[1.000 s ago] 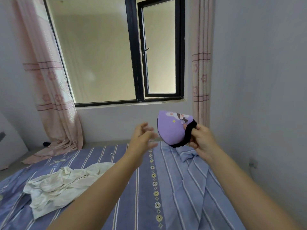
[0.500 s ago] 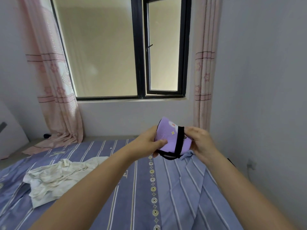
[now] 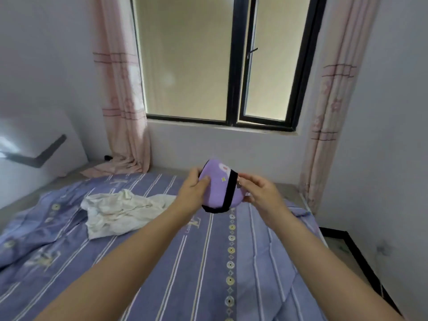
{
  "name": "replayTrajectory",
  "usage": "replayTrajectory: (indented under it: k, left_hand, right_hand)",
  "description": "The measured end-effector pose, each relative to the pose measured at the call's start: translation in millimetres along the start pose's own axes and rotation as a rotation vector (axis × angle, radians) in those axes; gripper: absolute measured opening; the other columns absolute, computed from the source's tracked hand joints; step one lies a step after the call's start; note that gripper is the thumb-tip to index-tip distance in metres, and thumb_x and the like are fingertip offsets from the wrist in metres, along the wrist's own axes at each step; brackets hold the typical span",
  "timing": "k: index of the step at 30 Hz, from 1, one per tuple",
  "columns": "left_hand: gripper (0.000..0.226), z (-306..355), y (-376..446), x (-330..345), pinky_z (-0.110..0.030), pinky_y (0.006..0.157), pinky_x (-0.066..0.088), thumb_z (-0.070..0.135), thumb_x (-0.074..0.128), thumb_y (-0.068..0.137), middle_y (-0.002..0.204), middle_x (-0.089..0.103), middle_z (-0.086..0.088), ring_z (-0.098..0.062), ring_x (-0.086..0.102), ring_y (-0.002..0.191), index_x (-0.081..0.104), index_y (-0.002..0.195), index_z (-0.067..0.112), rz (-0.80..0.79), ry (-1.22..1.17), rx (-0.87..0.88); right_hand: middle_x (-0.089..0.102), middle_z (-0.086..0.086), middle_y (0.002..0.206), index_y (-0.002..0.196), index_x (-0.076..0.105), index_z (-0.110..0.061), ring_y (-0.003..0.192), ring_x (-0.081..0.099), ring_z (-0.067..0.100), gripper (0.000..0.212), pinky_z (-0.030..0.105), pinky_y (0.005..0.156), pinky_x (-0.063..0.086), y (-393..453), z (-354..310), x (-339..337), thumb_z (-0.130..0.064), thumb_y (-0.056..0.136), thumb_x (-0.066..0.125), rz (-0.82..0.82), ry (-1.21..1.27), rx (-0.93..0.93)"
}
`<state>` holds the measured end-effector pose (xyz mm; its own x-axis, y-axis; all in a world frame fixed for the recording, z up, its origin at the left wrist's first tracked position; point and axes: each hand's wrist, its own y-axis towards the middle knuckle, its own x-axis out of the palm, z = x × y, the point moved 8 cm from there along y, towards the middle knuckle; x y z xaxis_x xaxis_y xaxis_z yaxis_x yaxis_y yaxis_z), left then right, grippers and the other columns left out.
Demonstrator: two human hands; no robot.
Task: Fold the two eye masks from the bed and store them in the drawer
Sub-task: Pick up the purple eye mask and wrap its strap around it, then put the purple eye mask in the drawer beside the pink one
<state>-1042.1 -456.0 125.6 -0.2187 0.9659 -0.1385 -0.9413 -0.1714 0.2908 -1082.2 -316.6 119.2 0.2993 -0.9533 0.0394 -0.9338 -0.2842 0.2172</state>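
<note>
Both hands hold 1 purple eye mask (image 3: 217, 186) in the air above the bed (image 3: 208, 262), in front of the window (image 3: 222, 61). The mask is folded into a rounded half-shape, and its black strap (image 3: 228, 195) runs down across the front face and loops under the lower edge. The left hand (image 3: 193, 188) grasps the mask's left edge, thumb on the front face and fingers behind. The right hand (image 3: 259, 193) pinches the right edge, its fingertips touching the fabric just beside the strap. The bed carries a blue-violet striped cover with a column of round yellow motifs. A crumpled white cloth (image 3: 120, 209) lies on the cover to the left of the forearms, well apart from the mask. Pink curtains (image 3: 120, 96) hang at both sides of the window. Only 1 mask is visible.
</note>
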Motion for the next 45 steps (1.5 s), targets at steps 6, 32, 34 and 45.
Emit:
replayTrajectory:
  k: [6,32,34,45]
  left_hand:
    - [0.017,-51.0,-73.1,-143.7,-0.031,0.079,0.041,0.012,0.032,0.098,0.091,0.05,0.008,-0.01,0.049,0.087,0.042,0.091,0.024,0.298,-0.043,-0.17]
    - [0.038,-163.4,-729.6,-869.6,-0.038,0.089,0.045,0.014,0.058,0.085,0.121,0.053,-0.013,-0.029,0.052,0.107,0.043,0.119,0.002,1.278,0.623,-0.951]
    - [0.034,-197.9,-751.4,-929.3,-0.037,0.086,0.044,0.013,0.059,0.082,0.12,0.052,-0.017,-0.031,0.05,0.107,0.046,0.112,0.0,1.242,0.78,-1.05]
    - [0.107,-435.0,-840.6,-1137.0,-0.04,0.119,0.005,0.037,0.069,0.075,0.154,-0.005,-0.022,-0.035,-0.007,0.143,-0.004,0.141,-0.004,0.521,1.115,-1.434]
  right_hand:
    - [0.06,-0.003,0.06,0.082,0.063,-0.005,0.052,0.055,0.004,0.008,0.024,0.056,0.044,-0.7,44.1,161.7,-0.001,0.081,0.057,-0.253,-0.028,0.051]
    - [0.061,0.006,0.073,0.083,0.065,-0.002,0.06,0.056,0.009,0.01,0.008,0.047,0.048,-442.6,219.6,1057.6,-0.005,0.084,0.055,-1.458,-0.298,0.23]
    - [0.059,0.008,0.072,0.084,0.063,0.004,0.06,0.056,0.011,0.011,0.007,0.042,0.047,-447.2,266.9,1119.8,-0.003,0.084,0.055,-1.438,-0.351,0.306]
    - [0.061,0.029,0.114,0.104,0.059,0.008,0.1,0.06,0.041,0.022,0.04,0.087,0.051,-481.4,531.0,1351.8,0.004,0.083,0.052,-1.168,-0.677,0.667]
